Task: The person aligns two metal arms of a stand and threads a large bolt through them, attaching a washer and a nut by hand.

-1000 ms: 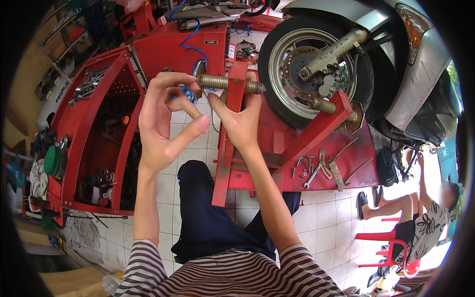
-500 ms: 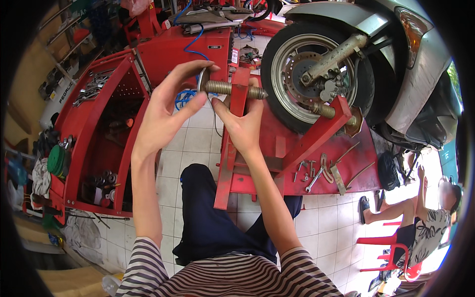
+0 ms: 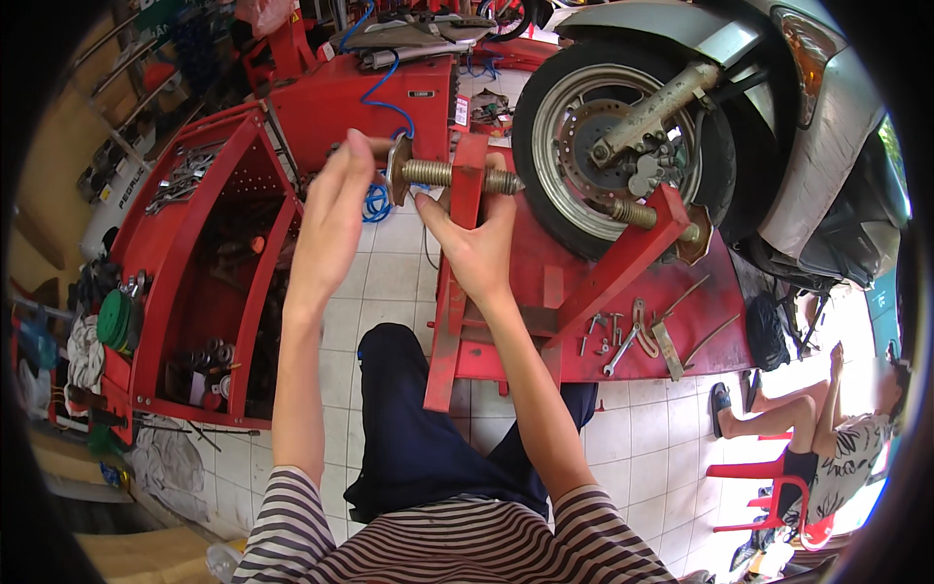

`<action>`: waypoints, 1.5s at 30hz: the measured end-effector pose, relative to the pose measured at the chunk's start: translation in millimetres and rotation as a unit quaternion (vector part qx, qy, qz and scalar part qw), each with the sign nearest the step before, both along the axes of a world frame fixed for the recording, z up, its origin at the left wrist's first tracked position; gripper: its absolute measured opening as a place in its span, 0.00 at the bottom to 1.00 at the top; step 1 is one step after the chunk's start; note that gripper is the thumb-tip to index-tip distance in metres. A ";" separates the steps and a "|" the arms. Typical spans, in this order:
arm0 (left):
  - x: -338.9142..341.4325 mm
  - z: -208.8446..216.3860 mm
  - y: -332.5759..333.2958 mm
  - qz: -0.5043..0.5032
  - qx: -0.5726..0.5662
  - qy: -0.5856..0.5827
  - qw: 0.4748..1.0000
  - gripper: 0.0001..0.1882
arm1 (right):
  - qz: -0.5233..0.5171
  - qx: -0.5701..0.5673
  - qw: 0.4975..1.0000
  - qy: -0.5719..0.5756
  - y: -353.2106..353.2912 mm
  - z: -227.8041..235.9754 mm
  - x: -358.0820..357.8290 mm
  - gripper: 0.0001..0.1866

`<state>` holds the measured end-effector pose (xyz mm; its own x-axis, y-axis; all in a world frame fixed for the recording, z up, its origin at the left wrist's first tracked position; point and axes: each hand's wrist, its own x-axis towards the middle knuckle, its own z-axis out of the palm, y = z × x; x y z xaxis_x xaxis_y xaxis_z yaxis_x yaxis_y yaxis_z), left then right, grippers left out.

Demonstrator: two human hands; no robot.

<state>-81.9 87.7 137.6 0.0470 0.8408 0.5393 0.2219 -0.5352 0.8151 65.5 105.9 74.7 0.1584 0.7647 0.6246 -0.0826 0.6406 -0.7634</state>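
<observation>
A threaded clamp screw (image 3: 430, 173) runs level through the top of a red steel upright (image 3: 472, 151), its pointed tip toward the front wheel. On its left end is a worn metal plate handle (image 3: 398, 167). Just left of this handle, my left hand (image 3: 331, 229) is slightly blurred, fingers stretched out, holding nothing. My right hand (image 3: 477, 248) grips the upright below the screw, thumb in front and the other fingers partly hidden behind. A matching screw (image 3: 637, 215) passes through the other red upright (image 3: 623, 268), close to the scooter's front wheel (image 3: 550, 185).
Wrenches (image 3: 623, 355) and small parts lie on the red lift platform (image 3: 715, 331). A red tool cabinet (image 3: 185, 258) stands left, with a blue hose (image 3: 377, 204) behind my left hand. At right a person (image 3: 827, 453) sits on a red chair (image 3: 749, 472).
My left hand has let go of the plate handle and moved left and slightly down. The handle now shows at a different angle. My right hand stays on the upright.
</observation>
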 end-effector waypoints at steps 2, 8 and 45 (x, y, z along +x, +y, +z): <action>4.3 0.7 -4.0 -0.004 -0.056 0.016 0.998 0.28 | 0.003 -0.006 1.000 -0.001 -0.1 0.1 -0.4 0.18; -22.0 7.6 -2.8 -0.185 0.085 -0.020 0.979 0.23 | 0.009 -0.003 1.000 0.005 0.6 -0.4 -1.6 0.17; -4.3 0.2 -6.7 -0.187 0.132 -0.050 0.972 0.12 | 0.014 -0.003 1.000 0.006 0.2 1.0 -0.5 0.18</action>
